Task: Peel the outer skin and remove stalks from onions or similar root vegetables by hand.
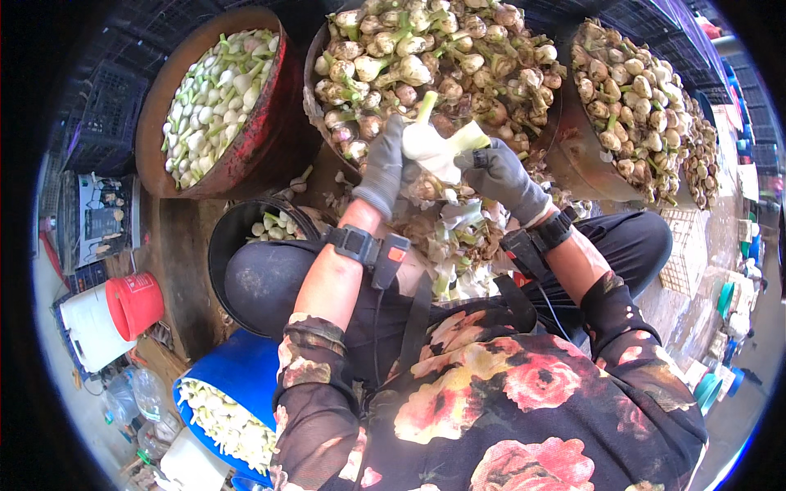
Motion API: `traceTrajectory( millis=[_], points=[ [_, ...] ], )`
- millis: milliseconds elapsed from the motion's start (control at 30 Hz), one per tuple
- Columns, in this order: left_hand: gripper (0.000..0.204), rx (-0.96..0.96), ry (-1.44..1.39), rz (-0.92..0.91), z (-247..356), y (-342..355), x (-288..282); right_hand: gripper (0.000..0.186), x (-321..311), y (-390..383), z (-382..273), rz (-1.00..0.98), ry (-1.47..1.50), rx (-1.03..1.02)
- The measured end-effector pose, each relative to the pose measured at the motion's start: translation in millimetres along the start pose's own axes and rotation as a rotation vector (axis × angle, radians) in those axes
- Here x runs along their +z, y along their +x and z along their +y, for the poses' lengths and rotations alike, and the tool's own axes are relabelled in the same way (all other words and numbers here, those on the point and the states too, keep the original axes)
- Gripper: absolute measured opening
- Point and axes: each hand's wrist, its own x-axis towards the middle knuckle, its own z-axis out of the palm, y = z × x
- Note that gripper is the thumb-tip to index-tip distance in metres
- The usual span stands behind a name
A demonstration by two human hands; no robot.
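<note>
My left hand [383, 170], in a grey glove, grips a white garlic bulb [419, 141] with a short pale green stem pointing up. Beside it, the gloved fingers of my right hand [509, 182] close on a pale layer of garlic skin [465, 141] that spreads out from the bulb. A small dark piece shows at the right fingertips; I cannot make out what it is. Peeled skins and leaves [465, 237] lie heaped below my hands, between my legs. Just beyond the hands stands a large tub [314, 86] full of unpeeled, soil-stained garlic [450, 49].
At the left, a rusty red drum [282, 106] holds cleaned garlic. A black bucket [221, 262] with some bulbs stands by my left knee. Lower left are a blue barrel [246, 372] of pale cut pieces and a red bucket [135, 303]. More dirty garlic [634, 98] fills containers at the right.
</note>
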Motion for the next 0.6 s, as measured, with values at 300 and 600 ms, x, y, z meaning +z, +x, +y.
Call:
traceTrajectory(
  millis=[300, 600],
  points=[
    [0.035, 0.388, 0.527, 0.113, 8.1, 1.2, -3.9, 0.010, 5.2, -10.3, 4.0, 0.034, 0.123, 0.258],
    [0.027, -0.071, -0.667, 0.062, 7.0, 24.4, -47.6, 0.016, -54.8, -50.7, -20.5, 0.209, -0.048, 0.165]
  ],
)
